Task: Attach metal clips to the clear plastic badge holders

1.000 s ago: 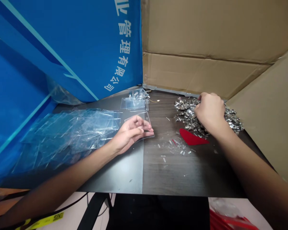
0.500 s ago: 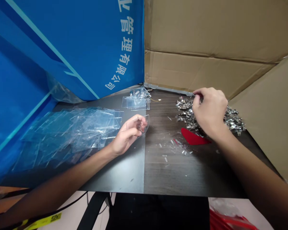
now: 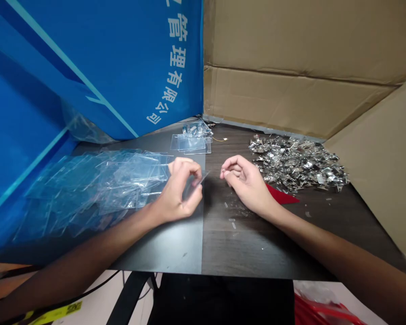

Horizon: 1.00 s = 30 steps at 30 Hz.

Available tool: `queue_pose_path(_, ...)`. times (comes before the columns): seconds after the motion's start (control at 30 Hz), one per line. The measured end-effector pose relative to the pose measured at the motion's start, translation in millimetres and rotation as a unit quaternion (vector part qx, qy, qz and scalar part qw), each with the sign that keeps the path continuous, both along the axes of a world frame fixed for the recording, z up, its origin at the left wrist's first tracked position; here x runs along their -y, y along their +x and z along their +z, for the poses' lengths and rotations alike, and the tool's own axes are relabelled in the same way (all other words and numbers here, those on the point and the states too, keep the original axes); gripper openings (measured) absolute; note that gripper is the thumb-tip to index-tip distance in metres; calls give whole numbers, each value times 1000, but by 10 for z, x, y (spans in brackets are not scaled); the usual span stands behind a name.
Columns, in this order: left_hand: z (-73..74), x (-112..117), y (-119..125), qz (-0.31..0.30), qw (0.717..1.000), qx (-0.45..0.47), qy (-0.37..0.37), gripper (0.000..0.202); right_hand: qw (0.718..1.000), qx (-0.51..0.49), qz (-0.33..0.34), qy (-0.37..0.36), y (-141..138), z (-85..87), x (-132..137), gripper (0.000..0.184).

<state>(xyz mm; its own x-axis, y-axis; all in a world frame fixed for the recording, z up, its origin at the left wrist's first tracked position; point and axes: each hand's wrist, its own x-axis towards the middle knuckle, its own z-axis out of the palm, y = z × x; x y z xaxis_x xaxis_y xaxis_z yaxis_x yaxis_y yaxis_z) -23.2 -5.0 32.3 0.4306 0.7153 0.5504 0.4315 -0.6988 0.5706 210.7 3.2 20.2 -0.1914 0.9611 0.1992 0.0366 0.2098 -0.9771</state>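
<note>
Dark wood-grain table point(image 3: 203, 243), closed in on three sides, with the heap of metal clips point(image 3: 297, 162) at the right rear taken as reference. Directly behind the heap, a brown cardboard wall point(image 3: 291, 54); just right of the heap, a slanted cardboard flap point(image 3: 385, 158); well left of the heap, a blue panel point(image 3: 122, 67) printed with white characters, standing upright and meeting the cardboard at the back corner. Touching the near left edge of the heap, a flat red piece point(image 3: 280, 195). Left of the heap and near it, the right hand point(image 3: 243, 180), fingers curled and pinched shut on a small metal clip point(image 3: 223, 171) at the fingertips, wrist resting on the table. Further left of the heap, the left hand point(image 3: 181, 192), closed on a clear plastic sleeve point(image 3: 198, 180), held tilted just above the table and apart from the right hand. Beyond that, far left of the heap, a loose spread of clear sleeves point(image 3: 98, 189) lying flat and overlapping. Left of the heap at the back corner, a small stack of sleeves point(image 3: 191, 142). In front of the heap and to its left, tiny clear scraps point(image 3: 235, 214) scattered on the dark surface. Below the table edge, in front of the heap, a red bag point(image 3: 321, 311), only partly in view.
</note>
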Motion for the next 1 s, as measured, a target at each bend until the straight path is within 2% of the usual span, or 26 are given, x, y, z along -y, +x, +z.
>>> queue_pose_path(0.07,13,-34,-36,3,992,-82,94,25,999,-17,30,-20,-27,-28,30,12)
queue_pose_path(0.17,20,-102,-80,-51,975,-162,142,20,998,-23,55,-23,-50,-28,67,10)
queue_pose_path(0.27,33,-127,-90,-92,958,-202,182,24,997,-35,60,-24,-55,-11,75,11)
queue_pose_path(0.47,40,-61,-61,-140,942,-239,187,45,988,-113,60,-89,-36,-41,16,17)
queue_pose_path(0.6,-29,-86,-63,-136,935,-266,193,53,981,-117,85,-126,-16,-40,12,22)
queue_pose_path(0.7,-50,-131,-82,-126,935,-274,188,50,992,-36,87,-80,-13,-1,35,26)
queue_pose_path(0.8,-18,-152,-103,-136,943,-262,154,47,997,49,52,-6,-19,24,59,19)
queue_pose_path(0.9,29,-139,-100,-158,944,-258,135,36,996,88,-9,20,-27,13,92,17)
queue_pose_path(1.0,45,-84,-44,-170,954,-207,132,31,993,104,-40,41,-42,-3,149,20)
